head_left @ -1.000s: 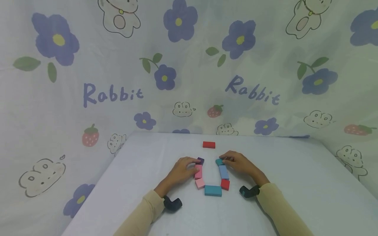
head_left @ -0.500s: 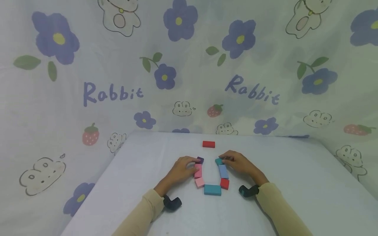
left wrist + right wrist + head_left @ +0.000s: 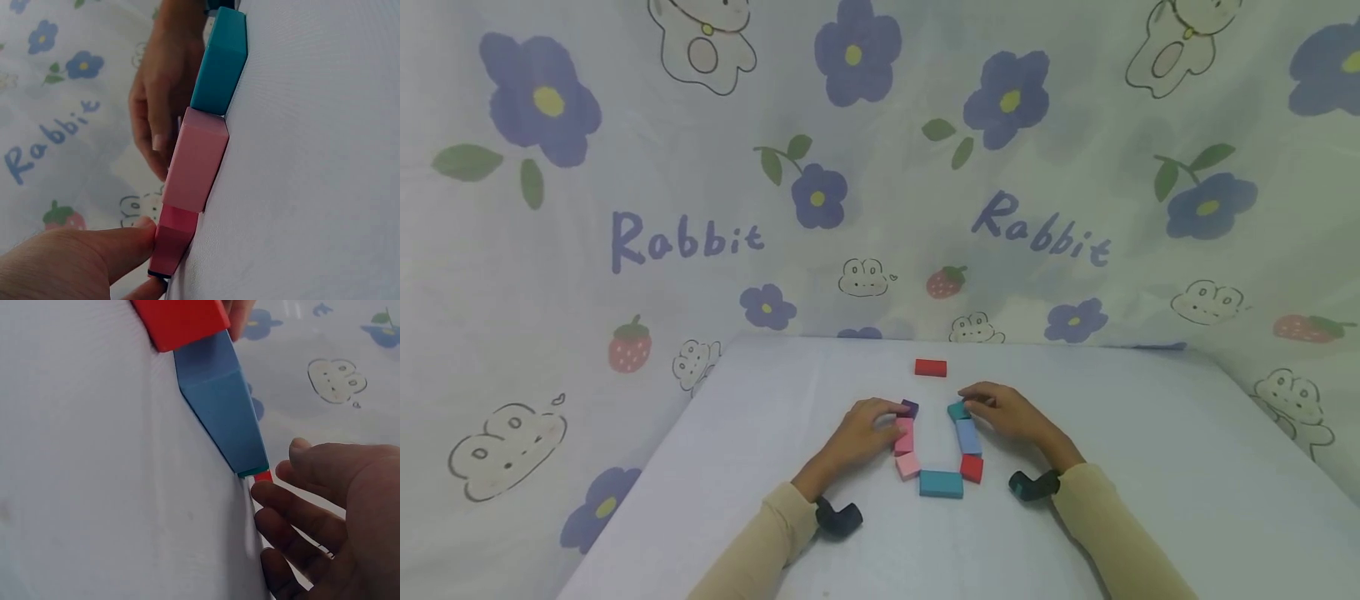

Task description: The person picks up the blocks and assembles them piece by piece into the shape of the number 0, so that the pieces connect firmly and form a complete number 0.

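Observation:
In the head view, small blocks lie in a U on the white table. My left hand (image 3: 863, 433) reaches along its left arm, fingertips at the dark purple block (image 3: 911, 408) and thumb against the pink block (image 3: 904, 435). That thumb also shows against the pink block (image 3: 174, 240) in the left wrist view. My right hand (image 3: 1011, 414) is beside the teal block (image 3: 958, 411) atop the right arm, fingers loosely bent. The right wrist view shows these fingers (image 3: 300, 509) just past the end of the blue block (image 3: 222, 412), which mostly hides the teal one.
A light pink block (image 3: 907, 466), a turquoise block (image 3: 941, 484) and a red block (image 3: 972, 468) form the U's near end. Another red block (image 3: 931, 368) lies apart at the back. Behind the table (image 3: 760, 400) hangs a patterned cloth (image 3: 895, 225).
My right hand's fingers have risen slightly at the teal block. The left hand and the blocks stay where they were.

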### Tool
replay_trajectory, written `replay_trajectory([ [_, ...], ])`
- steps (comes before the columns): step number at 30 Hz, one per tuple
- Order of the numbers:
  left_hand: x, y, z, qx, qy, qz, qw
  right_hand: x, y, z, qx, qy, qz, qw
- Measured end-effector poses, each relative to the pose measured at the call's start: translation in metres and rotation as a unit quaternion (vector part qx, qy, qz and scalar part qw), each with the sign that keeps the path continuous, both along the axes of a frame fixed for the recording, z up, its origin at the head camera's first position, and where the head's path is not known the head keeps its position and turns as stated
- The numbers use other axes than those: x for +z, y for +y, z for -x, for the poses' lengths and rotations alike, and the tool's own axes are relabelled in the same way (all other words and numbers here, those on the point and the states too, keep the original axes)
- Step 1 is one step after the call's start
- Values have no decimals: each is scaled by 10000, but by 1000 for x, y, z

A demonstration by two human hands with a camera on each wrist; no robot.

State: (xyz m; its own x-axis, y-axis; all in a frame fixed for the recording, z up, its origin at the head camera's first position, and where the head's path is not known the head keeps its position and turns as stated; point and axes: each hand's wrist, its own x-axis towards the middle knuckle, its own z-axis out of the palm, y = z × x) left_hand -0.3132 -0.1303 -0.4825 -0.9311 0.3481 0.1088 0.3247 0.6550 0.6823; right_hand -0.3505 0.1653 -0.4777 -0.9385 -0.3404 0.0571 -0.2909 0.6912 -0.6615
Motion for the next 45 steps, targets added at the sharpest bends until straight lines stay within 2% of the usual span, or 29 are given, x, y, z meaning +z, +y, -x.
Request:
replay_trajectory([
  [6, -1, 0, 2, 5, 33, -25, 10000, 10, -1, 7, -20, 29, -130, 9999],
  [11, -1, 1, 1, 7, 2, -8, 10000, 27, -8, 19, -130, 63, -219, 9997],
  [17, -4, 3, -1, 89, -91, 35, 9999, 45, -25, 35, 178, 380, -554, 9976],
  [21, -5, 3, -1, 81, -89, 54, 9999, 53, -36, 43, 285, 394, -691, 9964],
  [27, -5, 1, -4, 154, -95, 64, 9998, 53, -48, 55, 450, 456, -1036, 9926],
  [34, -4, -2, -3, 16, 77, -18, 10000, 46, -58, 65, 446, 556, -1523, 9858],
  [41, -5, -4, -3, -35, 160, 10, 9999, 41, -67, 72, 369, 416, -1580, 9859],
  [45, -4, -2, -5, -22, 81, 33, 10000, 36, -67, 77, 380, 302, -1577, 9863],
])
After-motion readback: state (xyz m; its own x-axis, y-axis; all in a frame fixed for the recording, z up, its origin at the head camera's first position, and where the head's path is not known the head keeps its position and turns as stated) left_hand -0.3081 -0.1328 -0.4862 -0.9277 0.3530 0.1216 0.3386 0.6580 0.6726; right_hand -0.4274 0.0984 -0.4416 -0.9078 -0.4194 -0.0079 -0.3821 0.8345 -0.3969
